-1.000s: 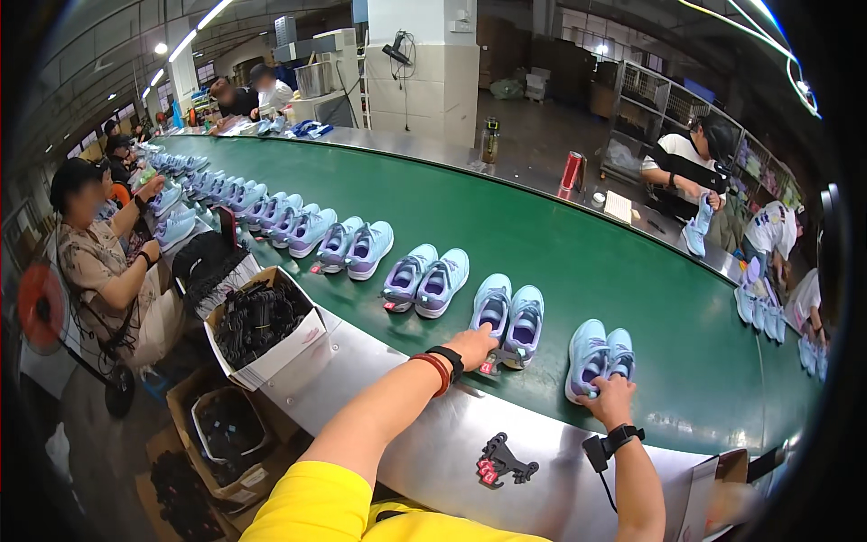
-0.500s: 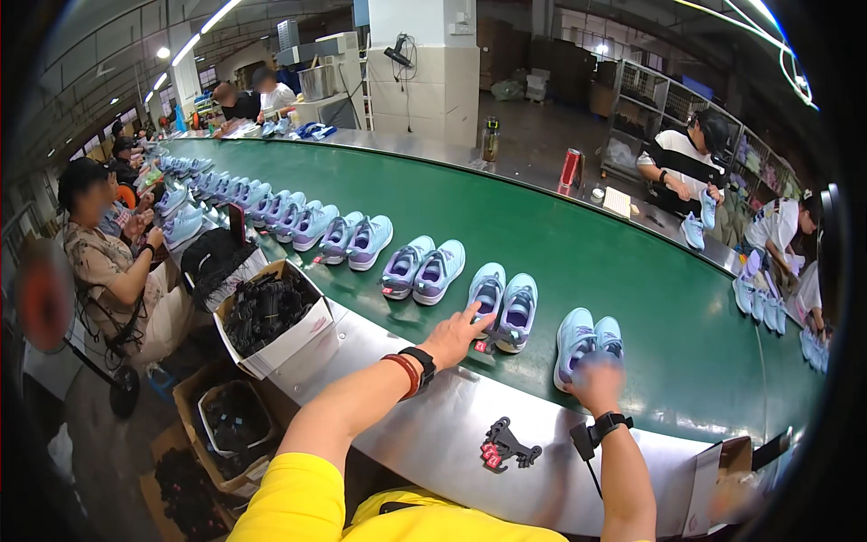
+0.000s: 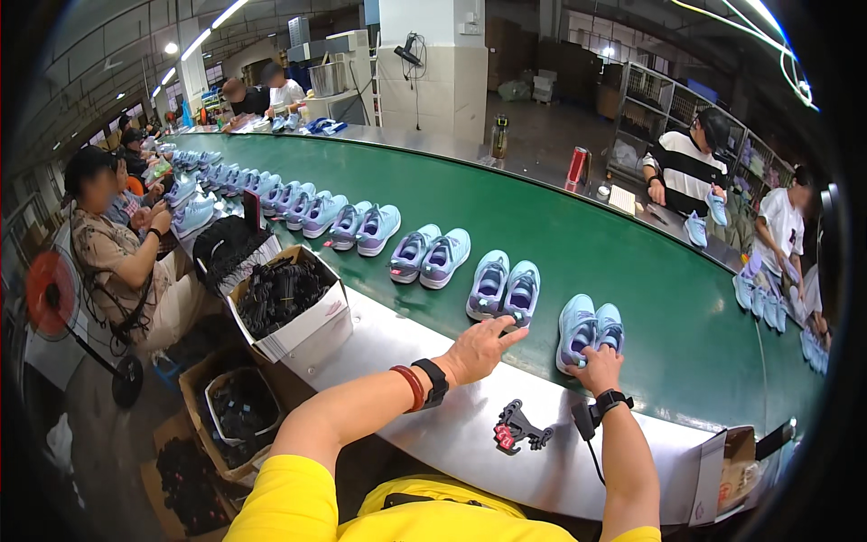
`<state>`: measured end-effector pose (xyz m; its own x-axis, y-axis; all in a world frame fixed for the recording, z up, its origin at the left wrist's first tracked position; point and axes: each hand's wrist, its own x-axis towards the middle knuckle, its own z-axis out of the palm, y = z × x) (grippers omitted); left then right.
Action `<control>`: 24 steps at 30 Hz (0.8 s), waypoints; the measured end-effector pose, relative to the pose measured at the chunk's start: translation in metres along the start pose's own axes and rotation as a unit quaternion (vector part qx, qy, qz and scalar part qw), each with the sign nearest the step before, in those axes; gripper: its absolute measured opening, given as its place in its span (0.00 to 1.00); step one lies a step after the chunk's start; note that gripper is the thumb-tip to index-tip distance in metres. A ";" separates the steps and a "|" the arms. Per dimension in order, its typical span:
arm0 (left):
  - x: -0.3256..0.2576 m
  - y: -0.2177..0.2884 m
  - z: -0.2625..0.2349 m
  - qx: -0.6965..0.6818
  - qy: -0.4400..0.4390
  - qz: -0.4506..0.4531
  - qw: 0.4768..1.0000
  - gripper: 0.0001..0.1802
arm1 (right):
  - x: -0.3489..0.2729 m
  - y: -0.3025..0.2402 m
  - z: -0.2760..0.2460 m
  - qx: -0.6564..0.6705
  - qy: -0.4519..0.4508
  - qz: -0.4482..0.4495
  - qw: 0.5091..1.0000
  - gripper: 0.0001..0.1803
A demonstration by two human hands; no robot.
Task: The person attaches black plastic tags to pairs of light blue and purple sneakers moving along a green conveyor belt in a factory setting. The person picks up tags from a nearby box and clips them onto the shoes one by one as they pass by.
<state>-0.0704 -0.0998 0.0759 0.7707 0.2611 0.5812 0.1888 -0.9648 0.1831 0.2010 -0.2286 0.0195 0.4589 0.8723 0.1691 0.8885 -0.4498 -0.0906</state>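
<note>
Far L: red floor fan (image 3: 51, 294), then seated co-worker in beige patterned shirt (image 3: 117, 253). Next, open white carton (image 3: 307, 330) full of blk parts (image 3: 282, 291), by metal worktop (image 3: 470, 452). Row of pale-blue shoes (image 3: 325, 215) w/ lilac lining, in prs on green belt (image 3: 596, 244). Person's L hand (image 3: 477, 352): fingers apart, tips at heels of mid shoe pr (image 3: 489, 280); can't tell if touching. Just R, on worktop: blk hooked pieces (image 3: 519, 420) w/ red tags. R hand (image 3: 601, 370): fingers bent at heels of R-most near shoe pr (image 3: 576, 327), upright on belt; can't tell if clamped. Across belt: co-worker in blk/white top (image 3: 688, 163) w/ shoe in hand (image 3: 716, 210). Near R: 2nd open carton (image 3: 709, 483).
</note>
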 end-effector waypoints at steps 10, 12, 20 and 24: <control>0.024 0.024 0.049 -0.074 -0.069 0.004 0.995 0.32 | -0.004 -0.007 -0.011 0.023 0.008 -0.018 1.000 0.24; 0.034 0.024 0.062 -0.091 -0.104 0.000 0.990 0.31 | -0.001 -0.007 -0.008 0.038 0.035 -0.039 0.998 0.25; 0.041 0.001 0.103 -0.144 -0.140 -0.066 0.977 0.30 | -0.036 -0.021 -0.035 0.175 0.151 -0.114 0.966 0.26; 0.046 -0.002 0.114 -0.156 -0.161 -0.056 0.973 0.27 | -0.080 -0.024 -0.033 0.271 -0.034 -0.184 0.944 0.21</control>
<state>0.0341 -0.0898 0.0113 0.9164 0.2916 0.2742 0.1267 -0.8611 0.4924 0.1431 -0.2938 0.0404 0.1025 0.9688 0.2255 0.8471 0.0338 -0.5304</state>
